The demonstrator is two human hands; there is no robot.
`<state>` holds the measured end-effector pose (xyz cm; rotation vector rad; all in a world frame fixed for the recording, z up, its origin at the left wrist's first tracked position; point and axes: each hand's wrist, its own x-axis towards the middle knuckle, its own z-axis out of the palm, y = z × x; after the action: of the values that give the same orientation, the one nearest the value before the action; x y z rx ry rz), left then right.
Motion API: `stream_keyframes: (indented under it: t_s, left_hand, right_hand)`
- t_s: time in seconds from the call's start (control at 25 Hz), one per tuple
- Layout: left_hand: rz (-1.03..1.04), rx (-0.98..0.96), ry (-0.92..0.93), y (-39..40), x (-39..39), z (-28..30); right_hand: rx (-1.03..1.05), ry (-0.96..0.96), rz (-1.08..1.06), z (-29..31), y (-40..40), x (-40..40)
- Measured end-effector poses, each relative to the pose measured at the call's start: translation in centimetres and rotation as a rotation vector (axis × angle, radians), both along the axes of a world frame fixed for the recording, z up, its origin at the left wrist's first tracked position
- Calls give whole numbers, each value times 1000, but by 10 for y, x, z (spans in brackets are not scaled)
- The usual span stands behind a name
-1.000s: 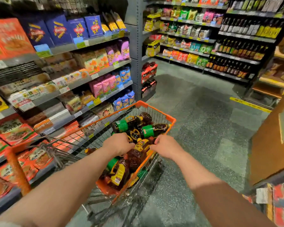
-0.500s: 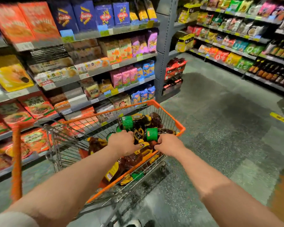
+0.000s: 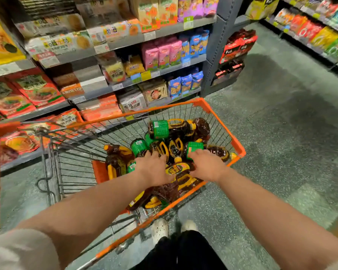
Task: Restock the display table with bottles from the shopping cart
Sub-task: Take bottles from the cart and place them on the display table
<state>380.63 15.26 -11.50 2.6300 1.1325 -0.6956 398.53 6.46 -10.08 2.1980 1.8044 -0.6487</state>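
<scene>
An orange-rimmed wire shopping cart (image 3: 226,127) stands in front of me with several dark bottles (image 3: 176,129) lying in it; they have green labels and yellow handles. Both my arms reach into the basket. My left hand (image 3: 152,168) curls its fingers over a green-labelled bottle (image 3: 139,147) in the middle of the pile. My right hand (image 3: 205,166) grips another green-labelled bottle (image 3: 195,148) near the cart's right rim. The bottles under my palms are hidden. No display table shows clearly.
Store shelves (image 3: 125,84) packed with food packets run close along the cart's left side. More stocked shelves (image 3: 320,36) line the far right. Speckled grey floor (image 3: 281,143) spreads to the right. My shoes (image 3: 160,228) stand just behind the cart.
The view has tilted down and swung left. Both hands have moved forward from near the cart's rim into the basket, onto the bottles.
</scene>
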Motion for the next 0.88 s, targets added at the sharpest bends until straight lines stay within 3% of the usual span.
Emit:
stream_keyframes:
  t_s: [0.2, 0.48, 0.72, 0.88]
  left_hand:
    - [-43, -6, 44, 9, 8, -48]
    - [26, -154, 123, -2, 22, -99]
    - [63, -174, 140, -13, 34, -121]
    - [86, -215, 124, -11, 37, -123]
  right_hand:
    - [-110, -13, 217, -62, 38, 9]
    - [-202, 1, 419, -132, 55, 7]
    - [-109, -33, 433, -146, 53, 4]
    - [-177, 3, 388, -152, 56, 3]
